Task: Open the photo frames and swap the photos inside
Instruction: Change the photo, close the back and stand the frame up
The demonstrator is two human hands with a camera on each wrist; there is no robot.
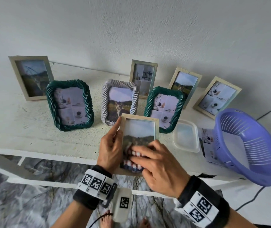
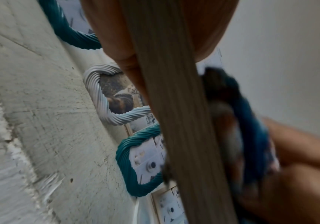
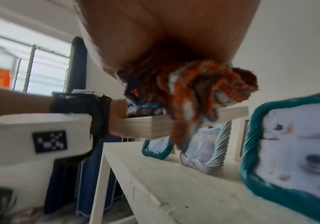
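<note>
I have the pale wooden rectangular photo frame (image 1: 139, 129) in my left hand (image 1: 110, 148), grip closed round its left edge with the forefinger laid up along the side, holding it face up over the near edge of the white tabletop (image 1: 40, 142). My right hand (image 1: 157, 163) presses a crumpled orange, white and blue cloth (image 1: 134, 156) against the lower glass, fingers curled over it. So I judge this a wiping step on a frame not yet opened, though I cannot see its back. Next I should turn it over and find the backing catches. The loose printed photo (image 1: 205, 142) lies to the right, between the clear plastic lid (image 1: 185, 137) and the purple plastic basket (image 1: 246, 145).
</note>
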